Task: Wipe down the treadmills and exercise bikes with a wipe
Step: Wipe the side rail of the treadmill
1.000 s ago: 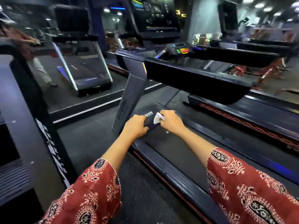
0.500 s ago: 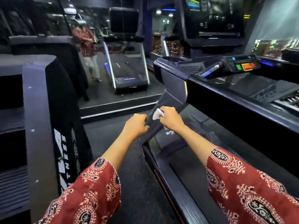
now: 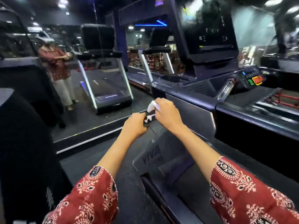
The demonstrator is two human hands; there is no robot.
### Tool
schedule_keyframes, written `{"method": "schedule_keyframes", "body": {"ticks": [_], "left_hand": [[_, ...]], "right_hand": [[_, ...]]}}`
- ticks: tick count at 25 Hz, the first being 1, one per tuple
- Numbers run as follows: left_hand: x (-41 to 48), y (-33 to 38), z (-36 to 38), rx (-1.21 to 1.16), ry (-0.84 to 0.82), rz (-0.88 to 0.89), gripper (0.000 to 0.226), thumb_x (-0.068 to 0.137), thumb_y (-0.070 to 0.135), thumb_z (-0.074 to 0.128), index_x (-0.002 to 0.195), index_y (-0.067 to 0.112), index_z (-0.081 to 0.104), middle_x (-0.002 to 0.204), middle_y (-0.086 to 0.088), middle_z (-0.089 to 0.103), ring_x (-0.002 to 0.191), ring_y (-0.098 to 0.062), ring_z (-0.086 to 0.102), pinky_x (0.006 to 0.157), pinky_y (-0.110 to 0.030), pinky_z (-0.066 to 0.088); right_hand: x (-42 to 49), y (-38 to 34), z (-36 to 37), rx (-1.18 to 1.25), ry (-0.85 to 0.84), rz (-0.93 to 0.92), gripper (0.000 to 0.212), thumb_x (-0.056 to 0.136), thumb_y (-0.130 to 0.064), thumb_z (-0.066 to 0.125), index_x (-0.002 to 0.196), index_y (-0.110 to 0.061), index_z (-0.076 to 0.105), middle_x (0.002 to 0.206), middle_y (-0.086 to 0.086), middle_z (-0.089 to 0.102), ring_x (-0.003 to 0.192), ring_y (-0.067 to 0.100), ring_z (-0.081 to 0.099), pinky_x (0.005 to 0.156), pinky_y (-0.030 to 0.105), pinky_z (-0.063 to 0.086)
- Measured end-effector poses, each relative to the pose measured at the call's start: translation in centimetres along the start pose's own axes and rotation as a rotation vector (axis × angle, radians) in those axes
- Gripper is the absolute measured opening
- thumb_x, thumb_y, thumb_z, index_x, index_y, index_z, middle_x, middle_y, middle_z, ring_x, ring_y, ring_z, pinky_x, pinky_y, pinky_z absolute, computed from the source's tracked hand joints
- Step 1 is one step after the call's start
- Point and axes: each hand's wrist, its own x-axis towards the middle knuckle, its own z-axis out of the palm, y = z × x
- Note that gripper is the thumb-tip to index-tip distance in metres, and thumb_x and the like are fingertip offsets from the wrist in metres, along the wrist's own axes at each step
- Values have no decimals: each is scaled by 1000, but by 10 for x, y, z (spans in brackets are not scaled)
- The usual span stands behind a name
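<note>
Some of wipe [image 3: 152,106] hidden in R hand [image 3: 168,114], fingers clamped on it; L hand [image 3: 135,126] curled, grip unclear.

The treadmill [image 3: 191,196] fills the right half of the view, and its slanted upright [image 3: 163,151] rises from the deck's left edge toward the far end. Both hands meet at the upright's upper end. The left hand [image 3: 135,126] grips its left edge. The right hand [image 3: 168,113], just to the right and slightly higher, holds the wipe [image 3: 152,106] at its far side. Behind them the side rail [image 3: 187,98] runs to the right, with the button panel [image 3: 252,78] beyond its right end and the console [image 3: 210,34] above. Another machine [image 3: 24,143] stands along the left edge. Ahead, a mirror [image 3: 113,113] shows a person [image 3: 59,70] left of a treadmill reflection [image 3: 105,78].
</note>
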Motion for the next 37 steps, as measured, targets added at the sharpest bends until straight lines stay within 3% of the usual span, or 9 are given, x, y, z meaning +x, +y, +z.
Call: {"method": "schedule_keyframes", "body": {"ticks": [5, 9, 12, 15, 17, 20, 28, 34, 37], "left_hand": [[90, -29, -15, -87, 67, 242, 26, 85, 19, 64, 105, 2, 62, 104, -16, 65, 103, -33, 57, 87, -38, 45], [137, -42, -3, -228, 173, 372, 32, 91, 10, 58, 121, 1, 58, 123, -16, 59, 117, -30, 52, 98, -29, 34], [168, -51, 14, -305, 210, 482, 42, 96, 12, 53, 136, 2, 48, 143, -15, 45, 134, -26, 39, 107, -17, 20], [204, -65, 31, -337, 215, 573, 42, 98, 18, 49, 136, 1, 48, 144, -15, 44, 136, -27, 38, 108, -15, 15], [229, -72, 40, -373, 181, 605, 46, 96, 27, 44, 134, 0, 51, 141, -15, 48, 134, -28, 40, 110, -20, 19], [255, -80, 53, -400, 119, 742, 54, 95, 36, 37, 131, 0, 53, 138, -16, 51, 131, -28, 44, 111, -26, 25], [300, -91, 74, -675, 173, 1035, 49, 96, 36, 47, 123, -4, 58, 129, -9, 54, 125, -19, 46, 110, -23, 32], [332, -104, 88, -750, 147, 1221, 53, 100, 34, 38, 126, -9, 53, 133, -20, 53, 128, -25, 45, 111, -31, 34], [343, -105, 94, -753, 175, 1293, 49, 99, 29, 40, 127, -9, 54, 134, -20, 52, 128, -26, 45, 112, -31, 32]], "right_hand": [[67, 0, -18, -514, 636, -128, 14, 69, 6, 63, 76, -6, 60, 75, 11, 58, 65, 31, 57, 48, 32, 43], [77, 22, 25, -803, 305, 165, 32, 46, -4, 81, 72, -10, 63, 71, 8, 60, 64, 26, 61, 57, 30, 50], [85, 39, 62, -895, 217, 272, 41, 67, -7, 62, 106, 2, 67, 100, 17, 67, 97, 32, 63, 92, 43, 50], [114, 39, 73, -894, 201, 325, 58, 77, -23, 54, 126, 9, 54, 115, 22, 61, 107, 35, 57, 100, 45, 41], [132, 37, 77, -759, 255, 303, 65, 83, -40, 44, 121, 12, 54, 110, 25, 59, 100, 38, 55, 97, 47, 39], [140, 35, 87, -705, 457, 264, 51, 91, -37, 37, 104, 6, 60, 92, 18, 55, 80, 34, 51, 84, 46, 41], [142, 45, 117, -890, 700, 296, 35, 92, -16, 43, 113, 0, 65, 111, 15, 65, 121, 38, 54, 110, 56, 25], [180, 43, 136, -978, 624, 317, 35, 92, -18, 46, 116, -1, 64, 118, 18, 64, 113, 38, 57, 103, 49, 34], [154, 48, 126, -1073, 869, 583, 35, 97, -21, 41, 113, -3, 66, 118, 15, 64, 114, 37, 57, 103, 50, 35]]}}
